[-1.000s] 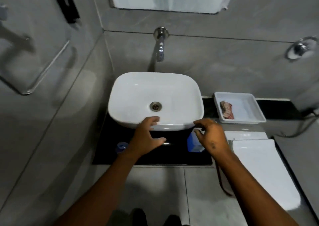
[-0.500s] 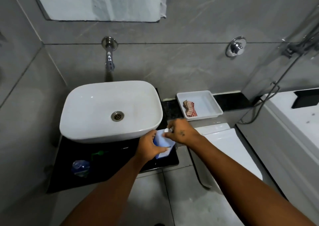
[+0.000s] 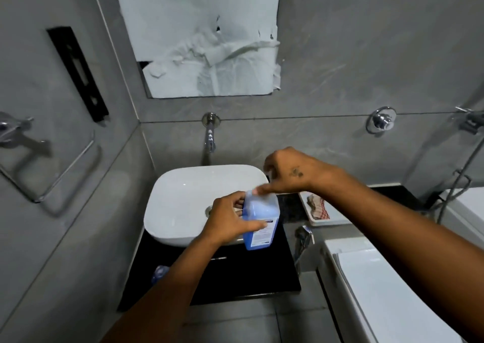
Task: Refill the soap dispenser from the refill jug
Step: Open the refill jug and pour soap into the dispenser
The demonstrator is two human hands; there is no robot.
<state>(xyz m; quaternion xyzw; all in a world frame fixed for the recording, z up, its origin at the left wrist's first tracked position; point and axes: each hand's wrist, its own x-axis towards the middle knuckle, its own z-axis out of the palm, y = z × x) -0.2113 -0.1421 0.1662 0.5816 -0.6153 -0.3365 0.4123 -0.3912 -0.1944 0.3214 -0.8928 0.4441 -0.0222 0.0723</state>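
A blue translucent refill jug [image 3: 260,219] with a label is held upright in the air over the front right rim of the white basin [image 3: 183,193]. My left hand [image 3: 230,222] grips it by the handle side. My right hand [image 3: 290,172] hovers just above it, thumb touching the jug's white neck at the top and fingers curled. Whether those fingers hold a cap is hidden. A small bluish clear container [image 3: 159,273], possibly the soap dispenser, stands on the black counter [image 3: 235,277] at the front left, partly behind my left forearm.
A wall tap [image 3: 210,138] hangs over the basin. To the right sits a white tray [image 3: 337,222] with a checked cloth [image 3: 318,206]. A toilet lid [image 3: 387,290] fills the lower right, with a hand sprayer [image 3: 303,238] beside it. A towel bar [image 3: 65,175] is on the left wall.
The jug has been lifted from the counter beside the basin up to rim height in my left hand. My right hand moved from its top to just above it. The view tilted upward.
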